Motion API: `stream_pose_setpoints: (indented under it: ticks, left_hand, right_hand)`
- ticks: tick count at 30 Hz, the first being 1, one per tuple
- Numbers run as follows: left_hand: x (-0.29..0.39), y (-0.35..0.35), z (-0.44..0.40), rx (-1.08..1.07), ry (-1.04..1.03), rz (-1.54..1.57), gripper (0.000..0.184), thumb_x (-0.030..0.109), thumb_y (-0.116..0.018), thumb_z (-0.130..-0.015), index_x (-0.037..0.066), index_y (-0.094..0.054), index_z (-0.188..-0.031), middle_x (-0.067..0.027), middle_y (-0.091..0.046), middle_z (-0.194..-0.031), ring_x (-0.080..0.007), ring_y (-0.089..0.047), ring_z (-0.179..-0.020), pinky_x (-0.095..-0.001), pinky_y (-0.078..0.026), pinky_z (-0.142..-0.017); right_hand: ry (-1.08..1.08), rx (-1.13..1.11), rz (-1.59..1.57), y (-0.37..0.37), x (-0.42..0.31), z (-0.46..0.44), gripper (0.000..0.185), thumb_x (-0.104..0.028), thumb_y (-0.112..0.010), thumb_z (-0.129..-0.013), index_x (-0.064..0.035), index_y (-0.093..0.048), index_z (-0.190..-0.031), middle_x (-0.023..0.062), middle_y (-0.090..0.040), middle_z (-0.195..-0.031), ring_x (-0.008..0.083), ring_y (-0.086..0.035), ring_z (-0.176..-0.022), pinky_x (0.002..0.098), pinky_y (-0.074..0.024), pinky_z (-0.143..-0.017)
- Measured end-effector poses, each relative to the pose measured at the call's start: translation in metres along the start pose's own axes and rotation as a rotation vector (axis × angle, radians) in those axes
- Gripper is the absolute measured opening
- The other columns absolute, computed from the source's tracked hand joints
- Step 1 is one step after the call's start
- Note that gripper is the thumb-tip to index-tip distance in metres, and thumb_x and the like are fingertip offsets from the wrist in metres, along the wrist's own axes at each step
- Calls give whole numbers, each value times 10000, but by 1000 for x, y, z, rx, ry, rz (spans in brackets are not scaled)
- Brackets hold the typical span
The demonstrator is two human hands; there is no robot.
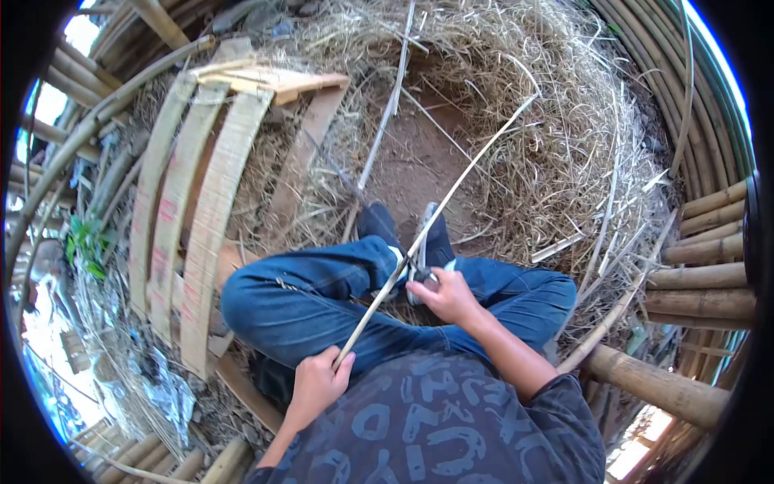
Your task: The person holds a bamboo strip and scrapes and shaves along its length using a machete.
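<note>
Since that long pale strip (372, 311) runs slantwise across your lap, from low over your jeans (266, 310), past your shoes (438, 246) and out toward the straw heap (564, 153), steadying it looks like the main thing to get right. Your left hand (319, 382) has its grip closed around the near end, down by the front of your shirt (419, 419). Your right hand (446, 298) has its grip wrapped on a small dark tool (425, 277) right by the middle of the strip. It's too small for me to tell if there's an edge on it, or if it's actually touching.

I'd treat it as sharp anyway: left fingers well back from it, and angle it away from your legs, since they're right underneath. Light, even pressure is probably your friend; the strip looks thin and could flex or split if you lean on it. The far end seems unsupported, so it might whip around if you twist your wrist. I'd also avoid wide swings, what with the flat planks (218, 218) off to your left and the bamboo poles (701, 302) on your right.
</note>
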State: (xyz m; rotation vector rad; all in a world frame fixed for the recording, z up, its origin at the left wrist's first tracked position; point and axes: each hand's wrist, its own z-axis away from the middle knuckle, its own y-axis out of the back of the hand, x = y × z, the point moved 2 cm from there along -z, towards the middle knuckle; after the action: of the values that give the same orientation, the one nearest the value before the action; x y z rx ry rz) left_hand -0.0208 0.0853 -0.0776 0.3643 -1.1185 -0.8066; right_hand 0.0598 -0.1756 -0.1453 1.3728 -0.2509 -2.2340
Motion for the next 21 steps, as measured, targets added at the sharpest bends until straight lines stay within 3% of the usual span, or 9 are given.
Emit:
stream_pose_setpoints:
  ticks: [5, 9, 11, 12, 13, 16, 18, 19, 21]
  left_hand:
    - [-11, 48, 21, 69, 144, -240, 339, 254, -669, -872, 16, -541, -668, -224, -533, -568, -426, -570, -569, -476, -424, -500]
    - [-13, 92, 28, 102, 144, -407, 338, 269, -673, -868, 12, -550, -685, -233, -530, -581, -442, -561, -586, -483, -412, -508]
    - [-10, 115, 38, 109, 149, -405, 324, 261, -668, -870, 4, -569, -699, -226, -521, -566, -430, -533, -547, -454, -406, -497]
    - [-12, 126, 46, 67, 163, -357, 275, 218, -661, -868, -8, -603, -724, -193, -515, -537, -348, -514, -475, -403, -397, -480]
    - [-15, 140, 55, 65, 154, -366, 275, 218, -661, -868, -8, -603, -724, -193, -515, -537, -348, -514, -475, -403, -397, -480]
    - [4, 173, 83, 5, 223, -192, 233, 176, -656, -862, -23, -624, -746, -157, -508, -516, -242, -492, -441, -360, -384, -470]
    - [39, 182, 91, -35, 296, -424, 175, 136, -631, -867, -27, -669, -814, -32, -567, -563, -73, -497, -536, -289, -399, -502]
    - [38, 181, 94, -37, 305, -437, 175, 136, -631, -867, -27, -669, -814, -32, -567, -563, -73, -497, -536, -289, -399, -502]
    - [26, 174, 92, 89, 245, -371, 205, 153, -662, -854, -26, -638, -758, -136, -492, -501, -189, -471, -430, -343, -378, -465]
  right_hand:
    - [17, -118, -83, -27, 3, 6, 569, -488, -715, -812, 74, -650, -876, 204, -643, -687, 329, -635, -638, 396, -497, -636]
    - [213, -118, -91, -32, -7, 10, 574, -512, -702, -815, 57, -626, -804, 193, -624, -654, 333, -632, -629, 418, -493, -630]
    - [212, -292, -102, -28, -17, 15, 550, -512, -698, -818, 31, -623, -786, 183, -623, -650, 331, -631, -623, 421, -490, -622]
    - [291, -293, -139, -31, -19, 18, 525, -510, -696, -821, 12, -636, -801, 177, -630, -658, 331, -628, -619, 414, -490, -620]
    - [313, -323, -108, -32, -20, 21, 523, -508, -690, -823, 10, -635, -790, 183, -633, -664, 361, -629, -630, 426, -492, -624]
    - [398, -347, -79, -39, -26, 28, 529, -511, -683, -824, 14, -633, -774, 197, -636, -674, 394, -631, -655, 442, -495, -631]
    - [440, -377, -69, -40, -32, 31, 533, -513, -677, -825, 15, -631, -763, 210, -637, -682, 410, -634, -674, 454, -496, -638]
    - [442, -381, -85, -39, -33, 33, 533, -513, -677, -825, 15, -631, -763, 210, -637, -682, 410, -634, -674, 454, -496, -638]
    - [454, -359, -141, -38, -35, 34, 526, -505, -682, -825, 15, -631, -763, 214, -636, -680, 406, -632, -664, 450, -495, -631]
